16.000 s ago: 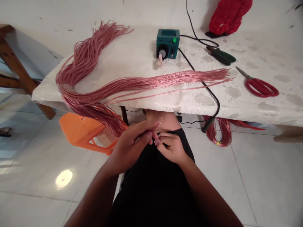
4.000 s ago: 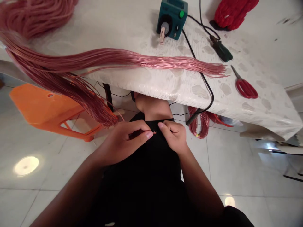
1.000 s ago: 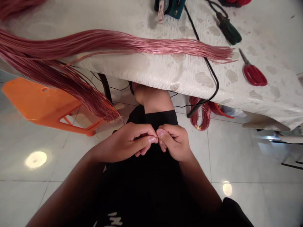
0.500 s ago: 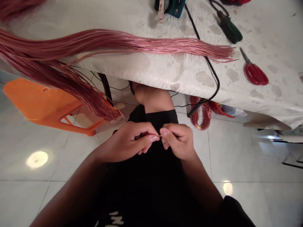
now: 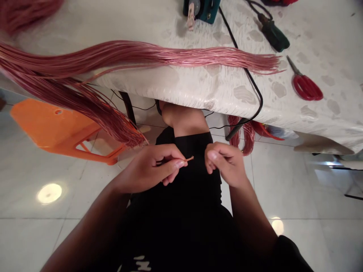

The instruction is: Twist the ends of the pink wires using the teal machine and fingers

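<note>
My left hand [image 5: 159, 166] pinches a thin pinkish-copper wire [image 5: 190, 158] between thumb and forefinger. The wire's short tip sticks out to the right over the dark trousers, and its very end looks slightly frayed. My right hand [image 5: 227, 162] is apart from that tip, a little to its right. Its fingers are curled in with the thumb pressed on them, so anything inside is hidden. A long bundle of similar pink wires [image 5: 136, 56] lies along the table. A second bundle [image 5: 110, 117] hangs over the table edge, its cut ends close to my left wrist.
On the patterned tablecloth [image 5: 221, 87] lie red-handled scissors [image 5: 307, 87], a green-handled tool [image 5: 275, 36] and a black cable [image 5: 253, 81]. A teal device [image 5: 208, 11] stands at the back. An orange plastic stool [image 5: 51, 128] is left below; a coiled wire bundle [image 5: 248, 139] hangs under the table.
My right hand has come away from the wire tip and moved right, leaving the tip exposed. My left hand keeps its pinch, shifted slightly left.
</note>
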A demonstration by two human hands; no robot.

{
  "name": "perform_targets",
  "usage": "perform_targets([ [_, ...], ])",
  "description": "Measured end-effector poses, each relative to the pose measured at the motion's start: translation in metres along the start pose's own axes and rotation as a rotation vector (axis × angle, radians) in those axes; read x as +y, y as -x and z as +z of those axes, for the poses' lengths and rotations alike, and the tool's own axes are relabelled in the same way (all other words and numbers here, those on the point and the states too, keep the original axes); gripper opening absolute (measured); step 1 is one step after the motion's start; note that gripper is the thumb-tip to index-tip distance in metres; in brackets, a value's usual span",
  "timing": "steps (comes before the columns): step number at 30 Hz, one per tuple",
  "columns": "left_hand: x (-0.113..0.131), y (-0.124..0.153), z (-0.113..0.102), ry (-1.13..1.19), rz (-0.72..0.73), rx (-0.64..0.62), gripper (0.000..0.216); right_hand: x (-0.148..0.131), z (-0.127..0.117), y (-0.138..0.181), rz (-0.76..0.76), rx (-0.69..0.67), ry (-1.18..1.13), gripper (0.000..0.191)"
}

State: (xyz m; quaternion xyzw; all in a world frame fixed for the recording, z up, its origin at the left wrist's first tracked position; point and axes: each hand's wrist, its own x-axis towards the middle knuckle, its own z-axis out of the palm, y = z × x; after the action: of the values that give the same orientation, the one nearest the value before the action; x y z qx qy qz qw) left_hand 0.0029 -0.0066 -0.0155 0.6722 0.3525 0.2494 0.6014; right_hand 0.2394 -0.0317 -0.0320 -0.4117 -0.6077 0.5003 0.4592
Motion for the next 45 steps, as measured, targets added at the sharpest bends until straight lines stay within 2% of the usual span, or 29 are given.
perform_targets([
  [3, 0.001, -0.004, 0.009, 0.001, -0.003, 0.101, 0.016, 0.002, 0.014, 0.0, 0.009, -0.116, 0.08, 0.041],
  [8, 0.003, -0.006, 0.018, 0.058, -0.047, 0.1, 0.012, 0.005, 0.032, -0.003, 0.022, -0.08, 0.103, 0.044],
  [11, 0.002, -0.005, 0.017, 0.057, -0.055, 0.073, 0.012, 0.004, 0.032, -0.005, 0.031, -0.087, 0.101, 0.047],
  [16, 0.0, -0.006, 0.013, -0.006, -0.101, 0.023, 0.011, 0.002, 0.026, -0.006, -0.015, -0.014, 0.185, 0.05],
  [20, 0.002, -0.006, 0.009, -0.09, -0.098, -0.032, 0.017, 0.001, 0.025, -0.006, -0.031, -0.035, 0.209, 0.05],
  [24, 0.003, -0.007, 0.008, -0.099, -0.075, -0.035, 0.016, 0.0, 0.024, -0.006, -0.041, 0.026, 0.2, 0.049],
  [27, 0.002, -0.007, 0.009, -0.068, -0.058, -0.008, 0.015, 0.002, 0.021, -0.004, -0.035, 0.077, 0.108, 0.049],
  [31, 0.002, -0.007, 0.012, -0.026, -0.052, 0.043, 0.014, 0.009, 0.021, -0.003, -0.04, -0.012, 0.065, 0.038],
  [34, 0.003, -0.007, 0.013, -0.104, -0.041, 0.024, 0.016, 0.01, 0.025, -0.003, -0.087, -0.103, 0.088, 0.029],
  [40, 0.003, -0.005, 0.012, -0.256, -0.015, -0.006, 0.018, 0.007, 0.026, -0.005, -0.102, -0.147, 0.112, 0.033],
  [45, -0.001, -0.004, 0.013, -0.266, 0.012, -0.022, 0.017, 0.006, 0.024, -0.006, -0.075, -0.168, 0.103, 0.032],
])
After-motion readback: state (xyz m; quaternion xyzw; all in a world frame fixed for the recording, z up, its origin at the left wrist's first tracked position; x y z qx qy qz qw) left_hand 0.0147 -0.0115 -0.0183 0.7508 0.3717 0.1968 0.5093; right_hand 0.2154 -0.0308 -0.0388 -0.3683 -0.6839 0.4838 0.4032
